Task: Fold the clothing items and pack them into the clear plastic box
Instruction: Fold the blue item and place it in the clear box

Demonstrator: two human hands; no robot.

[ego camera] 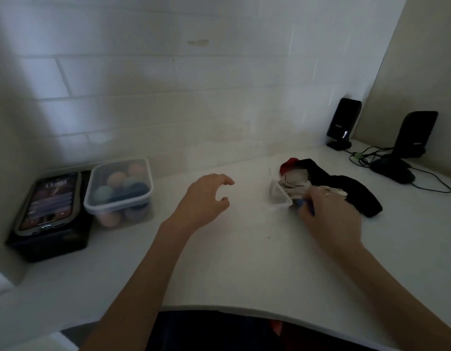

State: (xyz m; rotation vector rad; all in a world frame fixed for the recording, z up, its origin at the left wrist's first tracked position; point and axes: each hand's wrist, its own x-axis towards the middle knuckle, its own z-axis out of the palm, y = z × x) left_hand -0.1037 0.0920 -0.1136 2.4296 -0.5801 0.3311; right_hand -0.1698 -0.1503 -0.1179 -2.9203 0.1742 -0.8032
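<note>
A small clear plastic box (280, 196) lies tipped on its side right of the table's middle. Behind and beside it is a heap of clothing: a black piece (346, 188), a red bit (289, 163) and a pale striped piece (296, 183). My right hand (325, 211) rests on the heap just right of the box, fingers curled over a blue item (301, 202) and the pale cloth. To the left of the box my left hand (206, 196) hovers over the bare table, fingers apart and holding nothing.
A second clear box (92, 201) full of coloured balls stands at the left, next to a phone (49, 198) lying on a black case. Two black speakers (342, 122) and a mouse (391, 171) with cables sit at the back right. The tiled wall is close behind.
</note>
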